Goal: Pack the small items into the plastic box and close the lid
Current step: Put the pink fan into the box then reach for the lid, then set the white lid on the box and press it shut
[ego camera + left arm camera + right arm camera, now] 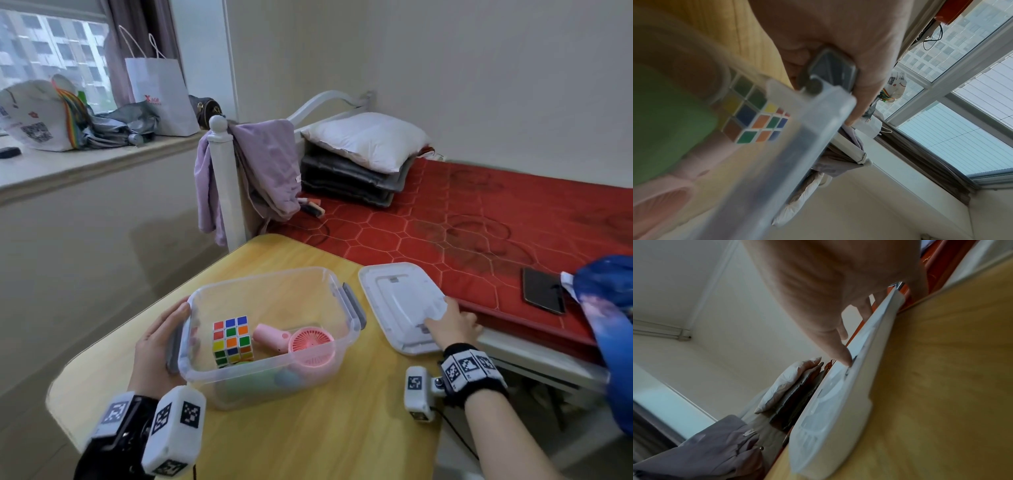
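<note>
A clear plastic box (260,274) stands open on the wooden table (308,445). Inside lie a colour cube (233,339), a pink hand fan (310,344) and a green item (250,380). My left hand (161,342) cups the box's left end over the grey latch (832,68), fingers curled round it. The white lid (397,294) lies flat to the right of the box, at the table's edge. My right hand (452,325) grips the lid's near right corner, thumb on top and fingers over its edge. The lid (828,418) rests on the table in the right wrist view.
A bed with a red mattress (479,222) adjoins the table on the right, with a dark phone (543,291) and blue cloth (609,308) on it. A purple garment (267,164) hangs on the bedpost. Bags (161,96) stand on the window sill.
</note>
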### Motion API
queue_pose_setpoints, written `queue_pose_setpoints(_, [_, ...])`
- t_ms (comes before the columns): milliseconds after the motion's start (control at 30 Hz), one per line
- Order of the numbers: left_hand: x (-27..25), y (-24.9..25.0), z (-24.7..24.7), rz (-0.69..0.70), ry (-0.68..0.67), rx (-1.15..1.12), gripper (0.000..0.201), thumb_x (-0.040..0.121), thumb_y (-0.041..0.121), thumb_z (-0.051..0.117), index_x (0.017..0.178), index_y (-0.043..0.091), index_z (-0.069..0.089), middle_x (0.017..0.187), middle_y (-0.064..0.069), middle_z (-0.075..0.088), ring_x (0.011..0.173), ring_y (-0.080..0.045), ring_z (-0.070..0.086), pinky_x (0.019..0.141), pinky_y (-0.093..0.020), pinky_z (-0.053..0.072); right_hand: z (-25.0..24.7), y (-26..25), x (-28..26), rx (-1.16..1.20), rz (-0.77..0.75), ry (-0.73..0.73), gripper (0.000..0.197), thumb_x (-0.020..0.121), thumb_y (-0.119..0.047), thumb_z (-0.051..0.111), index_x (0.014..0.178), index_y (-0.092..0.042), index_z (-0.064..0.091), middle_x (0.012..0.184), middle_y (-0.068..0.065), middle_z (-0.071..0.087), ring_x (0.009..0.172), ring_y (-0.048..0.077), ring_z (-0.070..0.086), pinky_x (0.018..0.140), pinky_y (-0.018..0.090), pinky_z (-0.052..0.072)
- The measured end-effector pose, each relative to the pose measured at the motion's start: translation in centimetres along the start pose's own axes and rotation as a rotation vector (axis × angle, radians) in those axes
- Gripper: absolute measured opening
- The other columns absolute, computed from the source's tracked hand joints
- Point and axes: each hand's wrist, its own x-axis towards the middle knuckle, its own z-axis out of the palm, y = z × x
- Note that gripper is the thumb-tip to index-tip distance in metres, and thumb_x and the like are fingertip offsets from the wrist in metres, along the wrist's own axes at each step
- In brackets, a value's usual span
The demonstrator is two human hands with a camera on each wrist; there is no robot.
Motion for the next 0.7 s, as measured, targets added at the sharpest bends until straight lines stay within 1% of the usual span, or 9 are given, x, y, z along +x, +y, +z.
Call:
queue_pose_setpoints(67, [0.3, -0.1, 0.4, -0.010, -0.008, 0.006, 0.039, 0.096, 0.030, 0.062, 0.130, 0.012, 0.068, 0.103, -0.001, 0.073, 0.088, -0.014, 0.070, 0.060, -0.021, 0.059, 0.0, 0.0, 0.2, 0.025, -0.004, 0.006, 0.067, 0.078, -0.025, 0.066, 0.139, -0.028, 0.040, 0.135, 0.022, 0.041, 0.121, 0.038, 0.038, 0.096, 0.048, 0.035])
queue_pose_setpoints(167, [0.6, -0.3, 1.2, -0.016, -0.016, 0.025, 0.035, 0.096, 0.031, 0.062, 0.126, 0.016, 0.070, 0.107, 0.000, 0.074, 0.102, -0.019, 0.068, 0.061, -0.019, 0.059, -0.2, 0.1, 0.5, 0.061, -0.004, 0.023, 0.063, 0.075, -0.026, 0.070, 0.133, -0.025, 0.045, 0.131, 0.021, 0.043, 0.117, 0.038, 0.041, 0.094, 0.047, 0.037])
queue_pose_setpoints(300, [1.2, -0.7, 1.3, 0.014, -0.016, 0.053, 0.071, 0.070, 0.053, 0.080, 0.130, 0.016, 0.069, 0.114, 0.004, 0.073, 0.104, -0.017, 0.066, 0.066, -0.018, 0.059, -0.6, 0.5, 0.6, 0.141, 0.001, 0.034, 0.076, 0.077, -0.029, 0.075, 0.143, -0.024, 0.037, 0.136, 0.024, 0.039, 0.122, 0.041, 0.039, 0.098, 0.046, 0.038])
queue_pose_setpoints(367, [1.4, -1.0, 1.6, -0.005, -0.021, 0.034, 0.056, 0.084, 0.043, 0.072, 0.131, 0.014, 0.067, 0.114, 0.000, 0.069, 0.097, -0.015, 0.065, 0.062, -0.018, 0.059, -1.2, 0.6, 0.7, 0.191, 0.011, 0.040, 0.083, 0.080, -0.028, 0.075, 0.149, -0.022, 0.030, 0.140, 0.026, 0.036, 0.127, 0.042, 0.035, 0.099, 0.047, 0.038])
queue_pose_setpoints(433, [1.3, -0.8, 2.4, -0.028, -0.028, 0.038, 0.028, 0.097, 0.034, 0.058, 0.118, 0.018, 0.065, 0.105, -0.002, 0.065, 0.089, -0.014, 0.061, 0.055, -0.015, 0.058, -1.7, 0.6, 0.8, 0.246, 0.011, 0.057, 0.083, 0.080, -0.025, 0.076, 0.149, -0.018, 0.031, 0.140, 0.027, 0.038, 0.128, 0.043, 0.038, 0.100, 0.047, 0.038])
queue_pose_setpoints(500, [1.3, -0.7, 2.5, -0.031, -0.029, 0.071, 0.019, 0.100, 0.031, 0.053, 0.113, 0.020, 0.060, 0.100, 0.001, 0.061, 0.086, -0.012, 0.058, 0.055, -0.017, 0.057, -2.0, 0.7, 1.1, 0.308, -0.017, 0.067, 0.070, 0.079, -0.023, 0.076, 0.140, -0.010, 0.044, 0.134, 0.025, 0.048, 0.120, 0.041, 0.049, 0.099, 0.045, 0.041])
queue_pose_setpoints(567, [1.0, -0.5, 2.7, -0.022, -0.021, 0.105, 0.031, 0.101, 0.033, 0.053, 0.125, 0.013, 0.058, 0.108, -0.002, 0.064, 0.090, -0.014, 0.061, 0.067, -0.024, 0.057, -2.5, 0.5, 1.1, 0.363, -0.073, 0.070, 0.045, 0.080, -0.020, 0.074, 0.120, -0.002, 0.060, 0.120, 0.023, 0.063, 0.110, 0.038, 0.057, 0.090, 0.041, 0.046])
queue_pose_setpoints(633, [1.1, -0.7, 1.9, -0.009, -0.023, 0.105, 0.047, 0.097, 0.038, 0.059, 0.134, 0.010, 0.061, 0.122, -0.003, 0.067, 0.109, -0.023, 0.065, 0.080, -0.029, 0.054, -3.1, -0.1, 0.7, 0.437, -0.139, 0.051, 0.025, 0.084, -0.016, 0.070, 0.103, -0.001, 0.067, 0.106, 0.020, 0.070, 0.100, 0.037, 0.063, 0.078, 0.035, 0.046])
queue_pose_setpoints(700, [0.9, -0.8, 1.6, -0.001, -0.033, 0.128, 0.051, 0.092, 0.042, 0.064, 0.136, 0.017, 0.065, 0.123, 0.001, 0.070, 0.121, -0.025, 0.062, 0.082, -0.025, 0.058, -4.1, -1.0, -0.4, 0.534, -0.230, 0.049, 0.017, 0.088, -0.015, 0.065, 0.100, -0.003, 0.065, 0.101, 0.017, 0.070, 0.096, 0.036, 0.065, 0.074, 0.033, 0.044])
